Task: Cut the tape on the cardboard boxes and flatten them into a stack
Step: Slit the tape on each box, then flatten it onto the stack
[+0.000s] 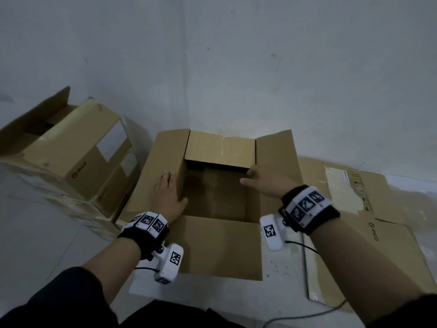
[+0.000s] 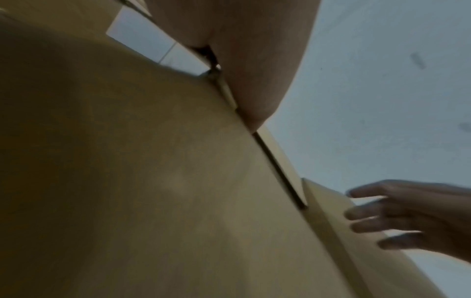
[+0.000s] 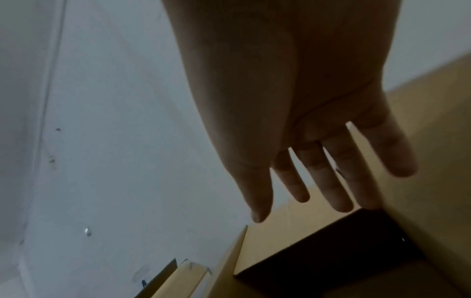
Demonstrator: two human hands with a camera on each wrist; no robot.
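An open cardboard box (image 1: 220,245) stands on the floor in front of me, its four top flaps folded outward. My left hand (image 1: 165,192) lies flat on the left flap (image 1: 144,181), fingers straight, thumb at the inner rim. In the left wrist view the left hand (image 2: 254,60) presses against the cardboard (image 2: 127,161). My right hand (image 1: 257,178) reaches over the opening to the far right corner, beside the right flap (image 1: 276,157). The right wrist view shows the right hand (image 3: 305,121) with straight, spread fingers (image 3: 331,181) holding nothing, above the dark box interior (image 3: 331,252).
Two stacked brown boxes (image 1: 78,152) sit at the left, the upper one partly open. Flattened cardboard (image 1: 369,221) lies on the floor at the right. A pale wall (image 1: 236,67) rises just behind the box. A cable (image 1: 307,316) trails along the near floor.
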